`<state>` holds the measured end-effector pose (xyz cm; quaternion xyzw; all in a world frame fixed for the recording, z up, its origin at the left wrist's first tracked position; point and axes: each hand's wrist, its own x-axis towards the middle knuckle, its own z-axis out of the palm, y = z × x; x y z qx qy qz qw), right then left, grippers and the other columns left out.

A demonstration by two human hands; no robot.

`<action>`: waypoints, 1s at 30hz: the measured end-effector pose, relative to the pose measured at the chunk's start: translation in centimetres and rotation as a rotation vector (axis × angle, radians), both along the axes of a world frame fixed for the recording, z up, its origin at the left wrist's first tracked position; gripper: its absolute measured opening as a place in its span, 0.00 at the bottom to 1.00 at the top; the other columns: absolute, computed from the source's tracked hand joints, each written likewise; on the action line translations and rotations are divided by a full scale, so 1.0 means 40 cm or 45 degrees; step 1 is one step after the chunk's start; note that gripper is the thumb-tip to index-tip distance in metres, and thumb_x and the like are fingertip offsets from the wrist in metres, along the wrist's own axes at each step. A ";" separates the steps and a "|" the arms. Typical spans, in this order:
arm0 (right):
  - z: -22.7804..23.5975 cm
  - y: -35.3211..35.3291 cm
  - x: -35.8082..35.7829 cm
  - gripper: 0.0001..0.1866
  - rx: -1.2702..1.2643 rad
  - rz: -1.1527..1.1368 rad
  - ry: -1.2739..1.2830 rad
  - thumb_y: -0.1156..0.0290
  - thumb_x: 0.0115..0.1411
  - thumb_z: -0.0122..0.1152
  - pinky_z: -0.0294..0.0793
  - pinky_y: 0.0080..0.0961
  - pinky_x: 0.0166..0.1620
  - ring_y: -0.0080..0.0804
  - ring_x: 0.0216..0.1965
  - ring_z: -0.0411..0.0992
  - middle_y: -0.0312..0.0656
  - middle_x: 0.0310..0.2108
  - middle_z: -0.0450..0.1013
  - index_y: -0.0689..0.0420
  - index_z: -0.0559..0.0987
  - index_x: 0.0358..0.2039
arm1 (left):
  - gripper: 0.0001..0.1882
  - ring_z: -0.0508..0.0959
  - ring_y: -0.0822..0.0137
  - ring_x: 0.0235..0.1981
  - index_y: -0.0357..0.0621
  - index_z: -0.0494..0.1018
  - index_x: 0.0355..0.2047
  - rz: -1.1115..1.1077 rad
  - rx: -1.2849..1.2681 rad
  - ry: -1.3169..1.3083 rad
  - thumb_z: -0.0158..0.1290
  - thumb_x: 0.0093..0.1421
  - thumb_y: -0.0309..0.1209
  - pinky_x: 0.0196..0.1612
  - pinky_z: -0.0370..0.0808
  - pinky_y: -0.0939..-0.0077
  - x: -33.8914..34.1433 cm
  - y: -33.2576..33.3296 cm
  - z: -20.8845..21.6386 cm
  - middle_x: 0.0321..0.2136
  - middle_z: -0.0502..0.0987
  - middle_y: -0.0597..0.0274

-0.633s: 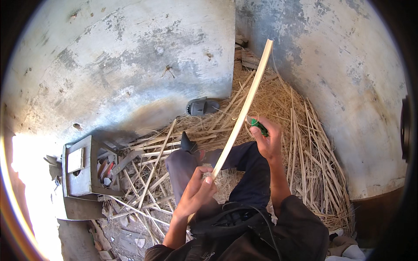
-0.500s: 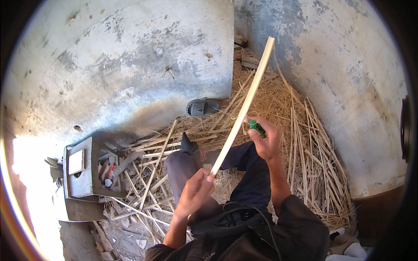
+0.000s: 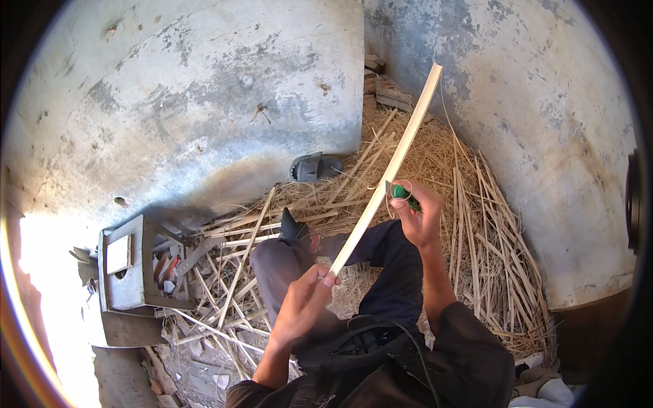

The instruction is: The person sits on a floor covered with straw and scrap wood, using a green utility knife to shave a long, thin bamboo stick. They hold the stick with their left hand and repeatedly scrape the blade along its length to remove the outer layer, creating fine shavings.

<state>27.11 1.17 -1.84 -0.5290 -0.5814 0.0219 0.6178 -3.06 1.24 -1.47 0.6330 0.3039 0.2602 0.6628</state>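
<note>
"Between two weathered walls [image 3: 204, 88], what is present, largest first?"

"One spread of straw and loose strips [image 3: 496, 272], the strips too numerous to count. Next, two bent trouser legs [image 3: 391, 272], dark. To the left, one wooden box [image 3: 129, 289], several small objects inside."

"State the position of the workpiece."

"One pale strip [image 3: 388, 162], slanting from lower left to upper right above the trouser legs and the straw. Beyond its left side, near the wall, lies one grey clog [image 3: 316, 166]."

"State the condition of each grip."

"Two hands, both loaded. Left hand [image 3: 306, 299]: grip narrow, thumb and fingers pinching the strip's lower end. Right hand [image 3: 423, 211]: grip narrow, fingers wrapped around one green-handled tool [image 3: 405, 196]."

"Tool position?"

"At the right edge of the strip, near mid-length. Its tip is small in view; contact cannot be confirmed."

"Smallest item?"

"One thin fibre [image 3: 445, 112], hanging beside the strip's upper end."
</note>
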 end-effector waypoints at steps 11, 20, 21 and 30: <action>-0.006 0.018 0.081 0.22 0.100 -0.220 -0.066 0.52 0.72 0.67 0.66 0.21 0.25 0.19 0.23 0.73 0.35 0.27 0.80 0.62 0.88 0.46 | 0.14 0.60 0.84 0.18 0.43 0.74 0.45 -0.088 -0.181 0.028 0.46 0.82 0.40 0.21 0.55 0.84 -0.052 -0.033 -0.007 0.22 0.67 0.76; -0.008 0.053 0.187 0.24 -0.017 -0.356 -0.045 0.50 0.75 0.64 0.57 0.25 0.26 0.18 0.23 0.63 0.32 0.23 0.74 0.63 0.87 0.49 | 0.10 0.63 0.85 0.21 0.43 0.75 0.44 -0.078 -0.432 0.117 0.49 0.81 0.35 0.24 0.58 0.84 -0.096 -0.062 -0.036 0.23 0.68 0.76; -0.006 0.055 0.191 0.25 -0.060 -0.366 0.010 0.50 0.75 0.63 0.57 0.26 0.28 0.18 0.24 0.62 0.31 0.23 0.72 0.64 0.87 0.50 | 0.10 0.64 0.85 0.21 0.43 0.75 0.45 -0.087 -0.416 0.146 0.49 0.80 0.35 0.24 0.58 0.83 -0.102 -0.062 -0.038 0.23 0.68 0.76; -0.066 0.080 0.188 0.19 -0.080 -0.167 0.317 0.56 0.79 0.58 0.52 0.21 0.25 0.16 0.22 0.54 0.25 0.22 0.60 0.57 0.85 0.55 | 0.14 0.65 0.84 0.18 0.42 0.75 0.46 -0.010 -0.137 0.166 0.49 0.81 0.40 0.21 0.59 0.85 -0.097 -0.052 -0.076 0.21 0.70 0.74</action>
